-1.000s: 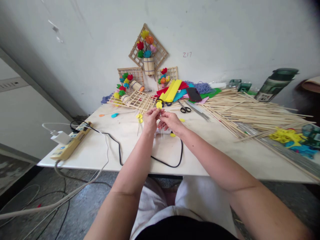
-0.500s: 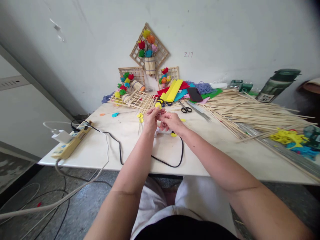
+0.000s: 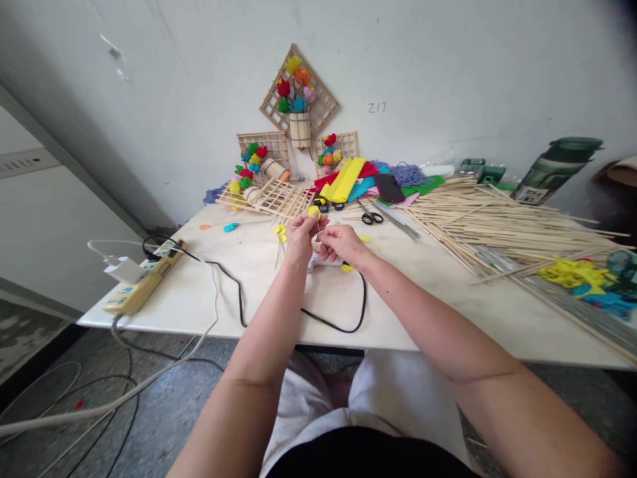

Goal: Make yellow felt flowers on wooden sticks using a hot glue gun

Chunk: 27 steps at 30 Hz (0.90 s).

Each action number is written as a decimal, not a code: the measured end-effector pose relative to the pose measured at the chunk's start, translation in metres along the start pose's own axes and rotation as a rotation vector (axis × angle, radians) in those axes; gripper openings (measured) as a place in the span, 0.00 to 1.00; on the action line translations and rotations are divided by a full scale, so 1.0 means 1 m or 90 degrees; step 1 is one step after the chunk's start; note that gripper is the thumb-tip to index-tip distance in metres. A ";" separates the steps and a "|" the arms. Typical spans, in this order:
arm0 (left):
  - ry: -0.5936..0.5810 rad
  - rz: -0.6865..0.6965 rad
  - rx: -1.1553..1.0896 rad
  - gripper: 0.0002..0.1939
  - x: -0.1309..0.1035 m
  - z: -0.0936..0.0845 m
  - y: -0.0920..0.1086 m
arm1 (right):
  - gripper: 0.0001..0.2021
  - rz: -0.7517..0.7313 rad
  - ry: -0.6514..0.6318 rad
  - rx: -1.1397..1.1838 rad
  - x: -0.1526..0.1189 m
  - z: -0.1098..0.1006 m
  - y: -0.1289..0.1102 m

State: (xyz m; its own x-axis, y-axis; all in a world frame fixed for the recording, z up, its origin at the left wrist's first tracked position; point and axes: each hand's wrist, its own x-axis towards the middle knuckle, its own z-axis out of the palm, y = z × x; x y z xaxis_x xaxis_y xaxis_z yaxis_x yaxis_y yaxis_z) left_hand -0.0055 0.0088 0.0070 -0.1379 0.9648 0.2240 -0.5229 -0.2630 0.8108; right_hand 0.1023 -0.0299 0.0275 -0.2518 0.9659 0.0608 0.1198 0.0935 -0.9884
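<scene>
My left hand point(image 3: 302, 234) is closed, pinching a yellow petal piece point(image 3: 313, 212) at its fingertips, with a thin wire stem running down from it. Close beside it, my right hand point(image 3: 343, 243) has thumb and forefinger pressed together on that stem below the petal. Beneath the hands lies a white tool point(image 3: 318, 261) with a black cord, mostly hidden. Yellow petal pieces on wire stems point(image 3: 280, 234) rest just left of my hands. Another loose yellow petal point(image 3: 347, 267) lies below my right hand.
Behind stand stick lattices with paper flowers point(image 3: 299, 89). Scissors point(image 3: 371, 218), a phone point(image 3: 389, 188) and coloured paper point(image 3: 343, 180) lie at the back. Wooden sticks point(image 3: 497, 219) cover the right side, near a green bottle point(image 3: 557, 169). A power strip point(image 3: 144, 285) sits left; cords cross the table.
My right hand has shifted slightly left and closer to the left hand along the wire. The left hand still holds the yellow petal piece; the view has moved slightly.
</scene>
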 end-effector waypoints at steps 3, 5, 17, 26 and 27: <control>-0.002 0.005 -0.004 0.17 0.000 0.001 0.000 | 0.10 -0.005 -0.004 0.003 -0.001 0.000 -0.001; -0.002 0.009 -0.004 0.18 0.000 0.001 0.001 | 0.10 -0.007 -0.008 0.008 -0.001 -0.001 -0.001; 0.026 0.046 -0.003 0.19 0.002 0.001 0.004 | 0.11 -0.008 -0.018 -0.042 0.001 0.000 0.003; 0.009 0.051 0.006 0.15 0.001 -0.001 0.003 | 0.10 -0.033 -0.006 -0.077 0.003 -0.004 0.004; 0.008 0.052 0.009 0.15 0.002 -0.002 0.003 | 0.10 -0.033 -0.010 -0.079 0.003 -0.004 0.004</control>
State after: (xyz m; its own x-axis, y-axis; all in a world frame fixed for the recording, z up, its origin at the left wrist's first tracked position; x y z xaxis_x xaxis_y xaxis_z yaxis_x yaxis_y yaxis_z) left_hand -0.0090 0.0101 0.0085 -0.1908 0.9400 0.2829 -0.4976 -0.3410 0.7976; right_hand 0.1060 -0.0256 0.0243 -0.2758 0.9552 0.1078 0.2242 0.1730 -0.9591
